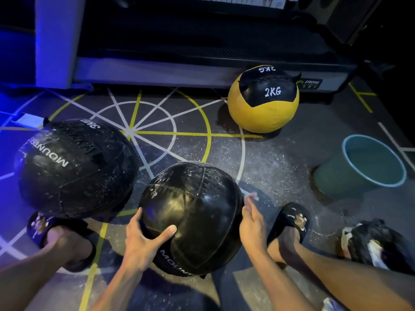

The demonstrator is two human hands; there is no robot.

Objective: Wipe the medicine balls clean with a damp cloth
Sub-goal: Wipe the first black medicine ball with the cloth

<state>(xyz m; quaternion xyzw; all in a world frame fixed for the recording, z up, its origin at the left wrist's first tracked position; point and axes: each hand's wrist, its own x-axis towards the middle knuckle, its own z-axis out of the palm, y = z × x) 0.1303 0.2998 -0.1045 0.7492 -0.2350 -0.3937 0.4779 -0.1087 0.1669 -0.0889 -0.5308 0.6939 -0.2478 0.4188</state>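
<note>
left hand (143,240), fingers spread, and right hand (252,223), fingers straight and together, brace the wet near black medicine ball (193,218); slick leather could slip and roll toward the teal basin (363,164).

Both bare arms reach forward and down, the left hand (143,239) spread wide with its thumb stuck out to the right and its fingers pressed flat, and the right hand (251,218) turned on its edge with fingers straight and close together.
</note>
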